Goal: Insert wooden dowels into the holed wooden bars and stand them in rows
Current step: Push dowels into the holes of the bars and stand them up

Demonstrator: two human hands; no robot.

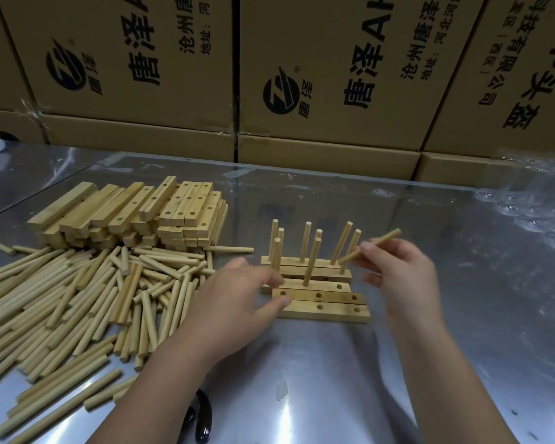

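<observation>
Several holed wooden bars (321,298) lie side by side mid-table. The two far bars each carry three upright dowels (306,242), the third bar has two, and the two nearest bars show bare holes. My right hand (398,277) pinches a loose dowel (370,245), tilted, above the right end of the bars. My left hand (237,302) touches the left end of the bars with thumb and fingers spread around it. A heap of loose dowels (87,299) lies at the left, with a stack of holed bars (135,213) behind it.
The table (318,379) is shiny metal under clear film. Printed cardboard boxes (269,75) wall off the back. A dark glossy object (201,418) lies near the front edge. Crumpled clear plastic (532,203) sits at the right.
</observation>
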